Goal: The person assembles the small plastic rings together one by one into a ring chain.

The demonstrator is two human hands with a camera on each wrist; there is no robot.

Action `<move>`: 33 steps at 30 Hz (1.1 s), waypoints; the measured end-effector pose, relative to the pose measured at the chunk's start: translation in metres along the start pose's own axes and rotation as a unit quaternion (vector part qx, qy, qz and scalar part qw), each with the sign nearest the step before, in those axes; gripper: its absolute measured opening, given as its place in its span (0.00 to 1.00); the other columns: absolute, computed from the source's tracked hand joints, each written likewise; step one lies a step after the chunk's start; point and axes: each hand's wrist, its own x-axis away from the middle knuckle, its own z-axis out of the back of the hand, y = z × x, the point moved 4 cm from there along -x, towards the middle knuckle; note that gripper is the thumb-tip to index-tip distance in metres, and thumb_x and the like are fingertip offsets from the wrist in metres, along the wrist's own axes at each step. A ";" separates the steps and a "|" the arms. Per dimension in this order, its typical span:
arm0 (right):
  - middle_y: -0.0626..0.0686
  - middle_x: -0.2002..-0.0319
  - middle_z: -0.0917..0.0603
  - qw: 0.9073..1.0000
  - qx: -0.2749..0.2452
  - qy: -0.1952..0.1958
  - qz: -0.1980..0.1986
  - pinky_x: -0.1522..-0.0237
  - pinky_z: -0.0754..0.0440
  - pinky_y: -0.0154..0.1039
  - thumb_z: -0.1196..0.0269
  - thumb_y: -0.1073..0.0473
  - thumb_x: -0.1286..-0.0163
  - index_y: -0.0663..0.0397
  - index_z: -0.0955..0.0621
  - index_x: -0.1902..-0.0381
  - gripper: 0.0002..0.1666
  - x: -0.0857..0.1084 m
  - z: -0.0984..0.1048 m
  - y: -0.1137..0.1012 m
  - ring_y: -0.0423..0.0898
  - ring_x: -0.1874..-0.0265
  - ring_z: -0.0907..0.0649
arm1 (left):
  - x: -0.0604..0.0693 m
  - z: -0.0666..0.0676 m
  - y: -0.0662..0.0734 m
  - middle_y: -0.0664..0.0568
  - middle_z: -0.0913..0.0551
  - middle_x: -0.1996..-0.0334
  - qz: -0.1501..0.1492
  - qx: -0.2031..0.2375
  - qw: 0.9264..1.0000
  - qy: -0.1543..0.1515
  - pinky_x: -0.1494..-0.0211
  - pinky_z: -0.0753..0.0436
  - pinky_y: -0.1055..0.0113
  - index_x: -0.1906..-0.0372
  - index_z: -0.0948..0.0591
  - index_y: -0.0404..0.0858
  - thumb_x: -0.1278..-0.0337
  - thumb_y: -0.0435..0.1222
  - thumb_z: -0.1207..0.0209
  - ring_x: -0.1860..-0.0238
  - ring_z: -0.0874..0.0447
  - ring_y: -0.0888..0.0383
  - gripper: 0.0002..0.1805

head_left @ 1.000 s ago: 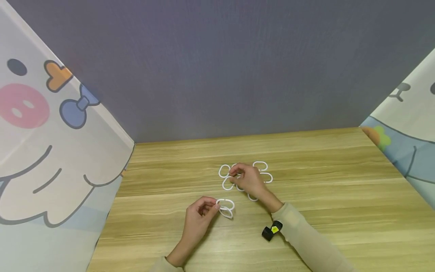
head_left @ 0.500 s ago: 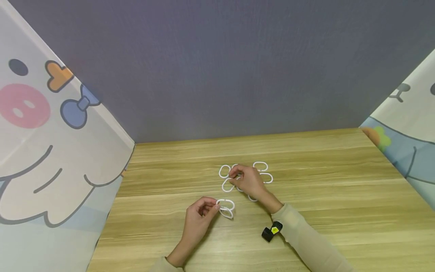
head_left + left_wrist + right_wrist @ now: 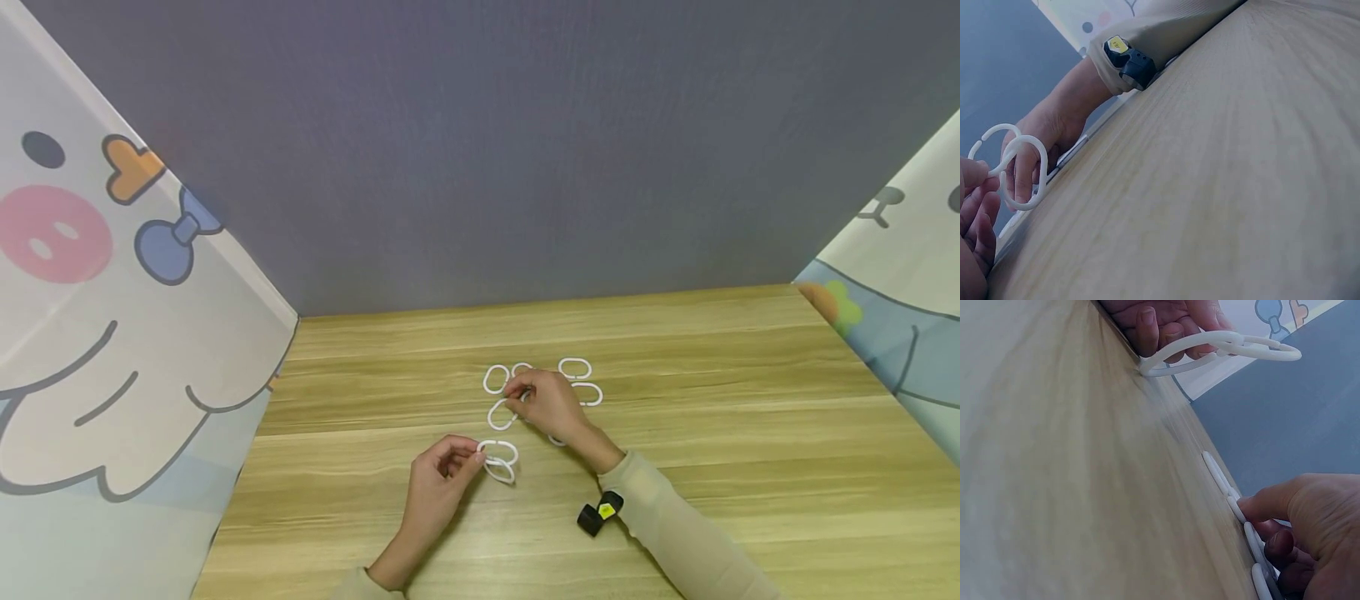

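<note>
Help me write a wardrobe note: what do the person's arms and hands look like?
The left sleeve and right sleeve are beige and end near the wrists. The left hand and right hand wear no gloves. The right sleeve carries a black wrist camera with a yellow label.

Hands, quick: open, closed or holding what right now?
Left hand: closed, holding two white links.
Right hand: touching a white link on the table; whether pinched, can't tell.

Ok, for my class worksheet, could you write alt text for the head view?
A person's left hand pinches two linked white rings; the right hand touches another white ring, one of several on a wooden table. Behind is a grey panel, with cartoon-printed panels either side.
</note>
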 end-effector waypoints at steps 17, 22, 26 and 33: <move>0.39 0.70 0.13 0.998 0.060 -0.003 0.031 0.68 0.21 0.33 0.15 0.62 0.40 0.44 0.06 0.66 0.09 -0.001 -0.002 -0.001 0.33 0.73 0.21 | -0.001 0.000 -0.001 0.47 0.10 0.66 -0.003 0.003 1.000 0.001 0.64 0.20 0.75 0.57 0.10 0.34 0.33 0.26 0.27 0.67 0.17 0.65 0.04; 0.38 0.70 0.14 0.996 0.087 -0.008 0.026 0.65 0.19 0.36 0.16 0.61 0.40 0.42 0.07 0.67 0.09 -0.001 -0.003 -0.002 0.35 0.71 0.19 | -0.001 0.001 0.000 0.46 0.10 0.65 -0.005 0.005 1.000 0.001 0.63 0.20 0.75 0.57 0.10 0.33 0.32 0.26 0.27 0.66 0.16 0.64 0.04; 0.38 0.69 0.15 0.995 0.098 -0.015 0.018 0.62 0.18 0.39 0.17 0.60 0.38 0.40 0.09 0.69 0.10 0.000 -0.004 -0.003 0.36 0.69 0.17 | -0.001 0.001 0.000 0.46 0.10 0.65 -0.002 0.008 1.000 -0.002 0.63 0.19 0.74 0.57 0.10 0.33 0.32 0.26 0.27 0.66 0.16 0.64 0.04; 0.38 0.68 0.16 0.994 0.106 -0.016 0.010 0.60 0.18 0.41 0.18 0.59 0.35 0.38 0.10 0.69 0.10 0.002 -0.004 -0.005 0.38 0.67 0.17 | -0.001 0.000 -0.001 0.46 0.10 0.65 0.004 0.010 1.000 -0.002 0.63 0.19 0.74 0.57 0.10 0.34 0.32 0.26 0.27 0.66 0.16 0.64 0.04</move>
